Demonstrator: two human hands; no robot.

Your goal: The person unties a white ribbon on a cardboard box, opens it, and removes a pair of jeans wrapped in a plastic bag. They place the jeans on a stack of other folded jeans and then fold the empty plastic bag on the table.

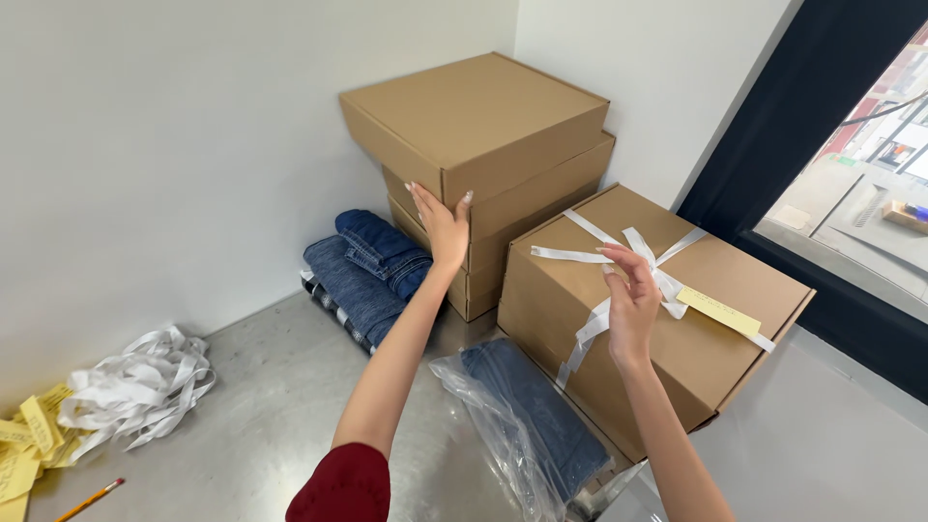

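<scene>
My left hand (443,225) reaches forward with its fingers spread and rests against the near corner of a stack of plain brown cardboard boxes (483,126) in the room's corner. My right hand (630,302) lies on top of a nearer cardboard box (696,348) and touches the white ribbon (590,329) tied across it in a bow. A yellow paper tag (717,311) sits tucked under the ribbon to the right of that hand. Whether the fingers pinch the ribbon is hidden.
Folded blue jeans (372,266) are piled left of the stacked boxes. Another pair of jeans in a clear plastic bag (522,425) lies before the tied box. At far left lie a heap of white ribbon (145,387), yellow paper slips (24,445) and a pencil (89,500). A dark-framed window (851,193) is at right.
</scene>
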